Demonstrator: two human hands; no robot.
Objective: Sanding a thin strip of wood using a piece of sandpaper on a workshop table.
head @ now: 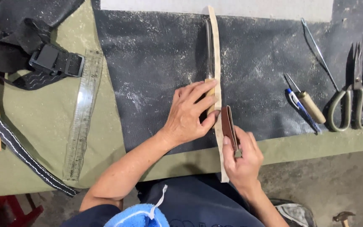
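Note:
My left hand (188, 112) rests flat on the dark mat, with its fingers pressing on the wooden handle of a long knife (209, 50). The blade lies along a pale narrow strip (215, 46) that runs from the far edge of the mat down to me. My right hand (243, 157) pinches a folded brown leather strap (228, 126) with a small metal end, held just right of the pale strip.
The dark dusty mat (156, 63) lies on an olive cloth (43, 122). A clear ruler (82, 113) and a black buckle strap (43, 63) are at left. An awl (309, 105), a blue pen (301, 107), tweezers (318, 48) and scissors (353, 101) lie at right. A hammer (343, 217) sits on the floor.

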